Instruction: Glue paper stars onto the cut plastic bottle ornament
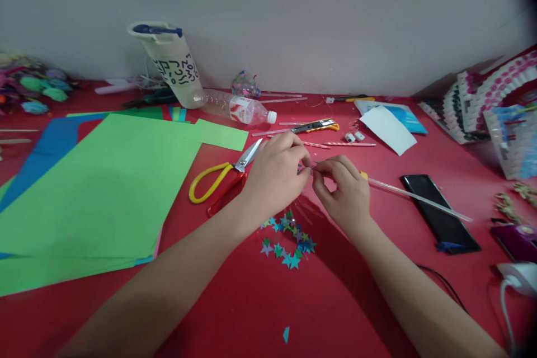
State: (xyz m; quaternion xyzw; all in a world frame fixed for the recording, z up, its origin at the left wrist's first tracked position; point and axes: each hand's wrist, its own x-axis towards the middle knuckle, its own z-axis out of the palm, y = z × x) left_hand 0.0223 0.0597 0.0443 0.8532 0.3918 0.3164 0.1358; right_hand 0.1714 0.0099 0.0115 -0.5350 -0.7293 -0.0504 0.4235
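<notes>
My left hand (282,170) and my right hand (344,196) meet over the middle of the red table, fingertips almost touching. Both pinch at something tiny; a small purplish-blue bit shows between the fingers, but most of it is hidden. Just below them lies a loop of small paper stars (295,260) in blue, green and purple. Scissors (238,166) with one yellow and one red handle lie open beside my left hand. Behind my right hand, a clear glue stick (419,199) sticks out to the right and crosses a black phone (436,215).
Green paper sheets (104,190) cover the left side. At the back stand a white cup (178,70), a lying plastic bottle (241,109) and a box cutter (314,125). Striped straws (350,144), a white paper piece (388,128) and a cable (444,285) are on the right.
</notes>
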